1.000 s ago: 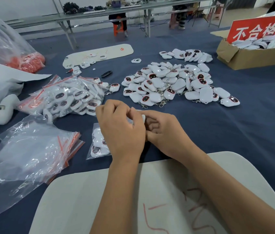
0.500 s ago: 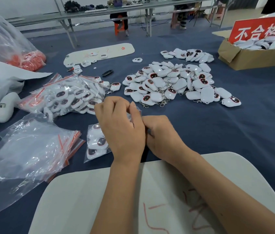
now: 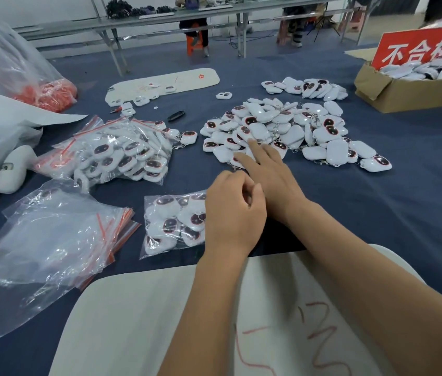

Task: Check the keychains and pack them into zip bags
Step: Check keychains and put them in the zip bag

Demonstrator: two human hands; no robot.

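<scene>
Keychains: too many for a count, heaped loose on the blue table; white rounded bodies, dark red-rimmed faces, metal clips, long axes pointing every way. One filled zip bag is seen lying flat beside the left hand, whose fingers are curled, contents not discernible. Right hand is extended, fingers straight, fingertips touching the heap's near edge.

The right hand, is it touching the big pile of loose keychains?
Touching. The head view shows the right hand stretched forward, its straight fingertips lying on the white keychains at the near edge of the loose pile, with no gap showing.
</scene>
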